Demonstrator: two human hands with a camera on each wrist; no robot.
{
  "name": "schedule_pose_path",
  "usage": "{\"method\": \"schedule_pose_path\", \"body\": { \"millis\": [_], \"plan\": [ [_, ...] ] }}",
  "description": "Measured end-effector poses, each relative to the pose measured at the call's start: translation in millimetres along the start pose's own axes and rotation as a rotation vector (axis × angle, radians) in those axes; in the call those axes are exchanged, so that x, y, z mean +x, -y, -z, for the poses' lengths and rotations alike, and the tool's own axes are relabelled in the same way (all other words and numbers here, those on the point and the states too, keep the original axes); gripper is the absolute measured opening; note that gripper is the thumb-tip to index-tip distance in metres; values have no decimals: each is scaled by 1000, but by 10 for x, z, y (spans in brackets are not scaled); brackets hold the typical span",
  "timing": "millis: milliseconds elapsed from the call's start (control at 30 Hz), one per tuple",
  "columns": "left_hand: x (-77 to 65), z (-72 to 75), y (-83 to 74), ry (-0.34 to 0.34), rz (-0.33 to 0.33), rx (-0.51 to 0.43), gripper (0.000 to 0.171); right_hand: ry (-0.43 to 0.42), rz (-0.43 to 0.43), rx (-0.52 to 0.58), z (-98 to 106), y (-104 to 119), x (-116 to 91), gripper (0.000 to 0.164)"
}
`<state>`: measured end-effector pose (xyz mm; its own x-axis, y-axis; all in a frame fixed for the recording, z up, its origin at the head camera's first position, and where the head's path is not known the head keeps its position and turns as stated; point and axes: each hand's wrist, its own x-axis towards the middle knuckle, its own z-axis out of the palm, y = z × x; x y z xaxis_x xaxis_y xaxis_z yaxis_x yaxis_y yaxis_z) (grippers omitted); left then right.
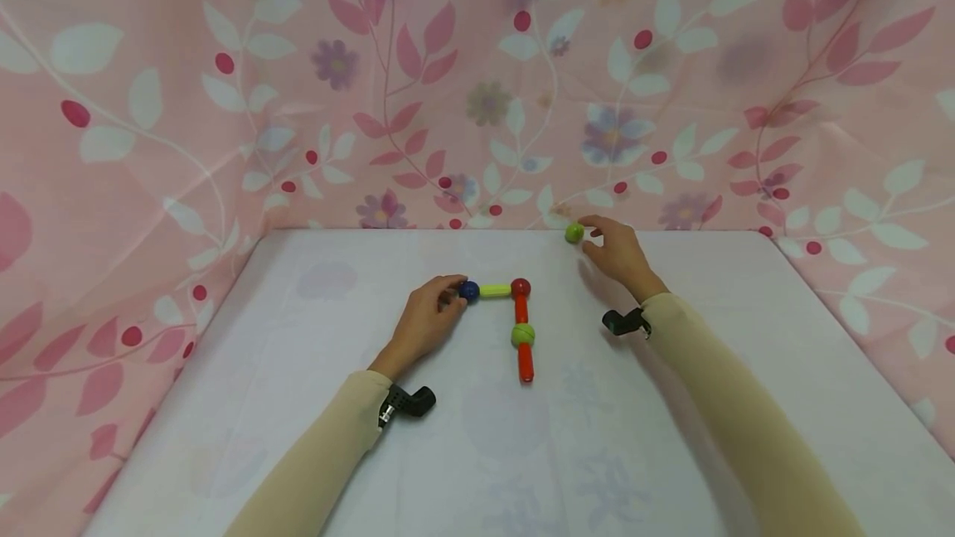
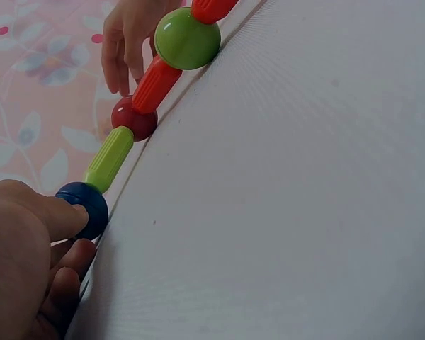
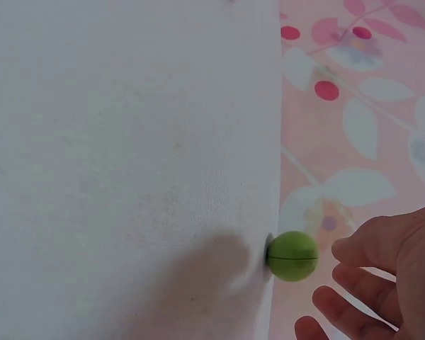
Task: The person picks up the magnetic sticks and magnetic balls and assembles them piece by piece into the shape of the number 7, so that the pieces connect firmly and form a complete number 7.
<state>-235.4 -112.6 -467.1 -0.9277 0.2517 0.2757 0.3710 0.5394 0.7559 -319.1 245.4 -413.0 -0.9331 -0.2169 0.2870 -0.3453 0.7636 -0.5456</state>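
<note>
My left hand (image 1: 427,317) pinches a dark blue ball (image 1: 469,291) between thumb and fingers. From that ball a yellow-green rod (image 1: 495,291) runs to a red ball (image 1: 521,287). A red rod (image 1: 521,310) joins the red ball to a green ball (image 1: 523,336), and a second red rod (image 1: 525,364) sticks out toward me, so the chain forms a corner. At the table's far edge lies a loose green ball (image 3: 292,256) with a dark seam. My right hand (image 1: 618,253) is right beside it, fingers loosely bent, with a small gap showing in the right wrist view.
The chain lies on a white-covered table (image 1: 373,454). Behind the far edge hangs a pink curtain (image 1: 448,89) with leaves and flowers. Both wrists wear small black cameras, the left camera (image 1: 413,401) near the table surface and the right camera (image 1: 622,321) above it.
</note>
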Motion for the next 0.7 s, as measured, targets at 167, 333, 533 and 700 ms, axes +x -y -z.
{"method": "schedule_pose_path", "body": {
  "millis": [167,333,533,700],
  "plan": [
    [-1,7,-1,-7,-5,-4,38,31,-21,-13,-15,-1,70,44],
    [-6,10,8,-2,-1,-2,38,68,-32,-23,-68,-25,106,44],
    [-2,-8,28,-5,-2,-5,37,114,-72,-70,-144,-63,145,48],
    [3,-14,27,-15,-12,2,37,123,-106,-77,-144,-71,159,49]
  ]
}}
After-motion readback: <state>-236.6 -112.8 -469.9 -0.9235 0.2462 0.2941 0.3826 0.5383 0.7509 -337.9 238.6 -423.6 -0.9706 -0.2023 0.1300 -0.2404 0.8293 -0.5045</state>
